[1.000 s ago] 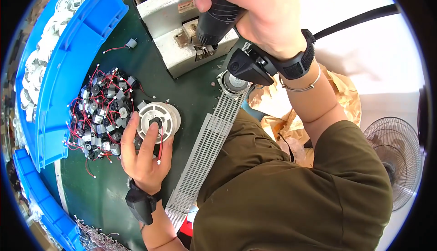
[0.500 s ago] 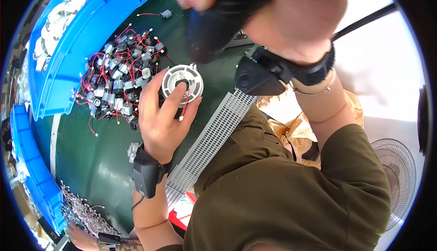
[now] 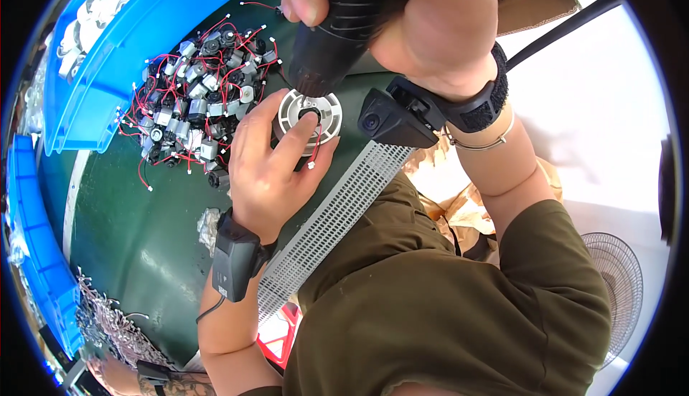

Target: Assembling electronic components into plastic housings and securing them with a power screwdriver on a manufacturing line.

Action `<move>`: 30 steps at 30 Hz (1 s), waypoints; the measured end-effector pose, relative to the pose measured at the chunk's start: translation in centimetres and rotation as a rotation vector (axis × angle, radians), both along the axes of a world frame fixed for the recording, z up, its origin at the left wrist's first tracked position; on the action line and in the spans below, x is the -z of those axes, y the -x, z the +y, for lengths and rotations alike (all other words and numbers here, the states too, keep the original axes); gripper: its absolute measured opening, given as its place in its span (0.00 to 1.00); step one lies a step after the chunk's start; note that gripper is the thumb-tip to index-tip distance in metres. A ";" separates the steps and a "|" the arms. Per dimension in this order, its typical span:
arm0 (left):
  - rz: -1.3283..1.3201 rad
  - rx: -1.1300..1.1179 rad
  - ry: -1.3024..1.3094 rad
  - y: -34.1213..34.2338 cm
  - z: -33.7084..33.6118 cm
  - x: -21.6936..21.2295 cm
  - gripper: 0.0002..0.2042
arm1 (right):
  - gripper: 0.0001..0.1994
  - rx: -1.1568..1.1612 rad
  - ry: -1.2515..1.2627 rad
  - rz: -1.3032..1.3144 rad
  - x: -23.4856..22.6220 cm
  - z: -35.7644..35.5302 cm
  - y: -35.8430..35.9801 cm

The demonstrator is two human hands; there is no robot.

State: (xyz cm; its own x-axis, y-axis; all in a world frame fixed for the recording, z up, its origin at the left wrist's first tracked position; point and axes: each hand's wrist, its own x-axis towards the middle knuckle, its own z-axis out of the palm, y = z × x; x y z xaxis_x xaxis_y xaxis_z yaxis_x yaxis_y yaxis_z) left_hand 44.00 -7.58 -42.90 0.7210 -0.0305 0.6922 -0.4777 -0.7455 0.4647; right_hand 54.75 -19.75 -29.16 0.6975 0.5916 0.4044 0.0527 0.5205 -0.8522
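Note:
My left hand (image 3: 271,159) is closed around a round white plastic housing (image 3: 331,114) on the green table. A fingertip presses on a small dark part at its middle, and a short red wire with a white plug hangs out beside that finger. My right hand (image 3: 445,26) grips a black electric screwdriver (image 3: 336,40) with a ribbed body. Its nose points down at the far rim of the housing and hides that spot; whether the tip touches cannot be seen. Left of the housing lies a heap of small motors (image 3: 197,105) with red wires.
A blue bin (image 3: 136,58) of white parts stands at the far left, another blue bin (image 3: 43,238) nearer. A perforated grey strip (image 3: 334,216) runs along the table edge. Thin wires (image 3: 118,317) lie near another person's hand (image 3: 115,374). A cardboard box (image 3: 535,1) is at the far right.
The screwdriver has come down over the rim of the white housing. In the picture, my left hand and the housing sit slightly farther right, as the whole view has shifted a little.

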 end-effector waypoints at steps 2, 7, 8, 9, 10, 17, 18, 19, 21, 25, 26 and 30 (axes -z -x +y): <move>0.000 -0.003 0.001 0.0 0.0 0.0 0.18 | 0.18 0.002 -0.020 0.005 -0.1 0.1 0.4; 0.020 -0.003 0.007 0.0 -0.1 -0.1 0.18 | 0.17 -0.013 -0.015 -0.041 0.3 -0.1 0.2; 0.016 -0.005 0.003 0.0 -0.1 -0.1 0.18 | 0.16 0.045 0.012 -0.073 0.5 0.1 0.2; 0.014 -0.007 -0.002 0.0 0.0 -0.1 0.18 | 0.16 0.103 0.039 -0.104 0.8 0.3 0.1; 0.018 -0.009 0.001 0.1 0.0 0.1 0.18 | 0.16 0.101 0.042 -0.101 1.2 0.6 -0.2; 0.047 -0.005 0.017 -0.1 0.3 0.0 0.18 | 0.17 0.068 0.076 -0.156 0.8 1.0 0.0; 0.027 0.005 0.011 -0.1 0.2 -0.1 0.18 | 0.18 0.068 0.101 -0.118 0.7 1.1 0.1; 0.027 0.002 0.015 -0.1 0.1 -0.2 0.17 | 0.18 0.065 0.097 -0.118 0.6 1.1 0.0; 0.032 0.002 0.023 -0.1 0.1 -0.5 0.17 | 0.18 0.263 0.232 -0.787 0.2 1.4 -0.2; -0.009 -0.021 0.051 0.2 -0.2 -0.1 0.16 | 0.19 0.050 0.132 -0.221 0.8 0.9 1.0; -0.004 -0.011 0.081 0.2 -0.2 0.2 0.16 | 0.21 0.000 0.147 -0.140 0.8 0.7 1.3; -0.063 -0.056 0.140 0.8 0.4 -0.2 0.15 | 0.14 0.058 -0.002 -0.169 -1.2 2.0 1.5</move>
State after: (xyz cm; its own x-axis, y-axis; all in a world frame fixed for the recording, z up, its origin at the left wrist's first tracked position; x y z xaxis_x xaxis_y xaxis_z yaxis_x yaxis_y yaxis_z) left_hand 43.20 -7.16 -42.72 0.6740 0.1079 0.7308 -0.4689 -0.7020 0.5360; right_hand 53.23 -17.73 -27.94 0.6523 0.5514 0.5201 0.2254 0.5140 -0.8277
